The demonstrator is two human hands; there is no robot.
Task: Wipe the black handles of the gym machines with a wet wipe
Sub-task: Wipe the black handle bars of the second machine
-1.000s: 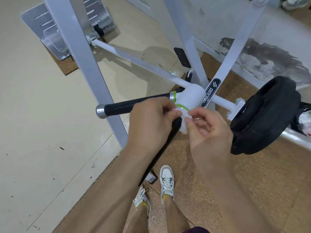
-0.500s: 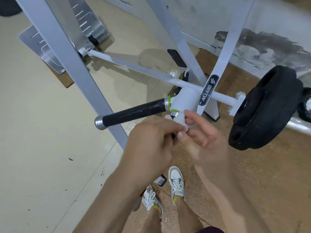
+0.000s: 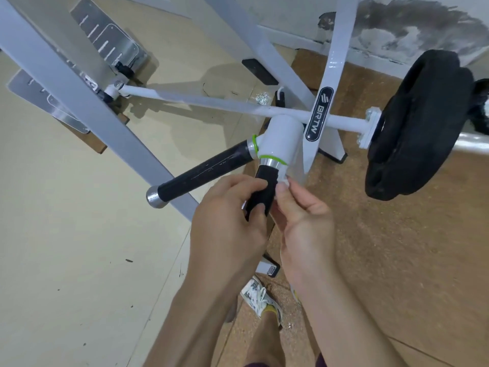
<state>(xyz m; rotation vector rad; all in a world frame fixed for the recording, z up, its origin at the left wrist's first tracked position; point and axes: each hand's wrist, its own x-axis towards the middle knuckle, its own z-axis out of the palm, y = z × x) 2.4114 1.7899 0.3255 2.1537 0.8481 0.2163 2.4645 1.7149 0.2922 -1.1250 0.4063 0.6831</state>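
Our left hand (image 3: 230, 218) is wrapped round the near black handle (image 3: 265, 190), fingers curled over its top and thumb tucked underneath. Our right hand (image 3: 304, 226) comes in from the other side, thumb and fingertips pinching the white wet wipe (image 3: 284, 179) against the handle's right edge; only a scrap of the wipe shows between the fingers. Just above both hands the handle meets a silver collar and a green ring on the white hub (image 3: 283, 136). From that hub the second black handle (image 3: 203, 174) runs out left of our left hand and touches neither hand, ending in a silver cap. Beyond it a grey frame post (image 3: 87, 109) slants across. Right of our right hand hangs a black weight plate (image 3: 412, 128). Below our wrists we see white sneakers (image 3: 260, 296) on the cork mat (image 3: 397, 247).
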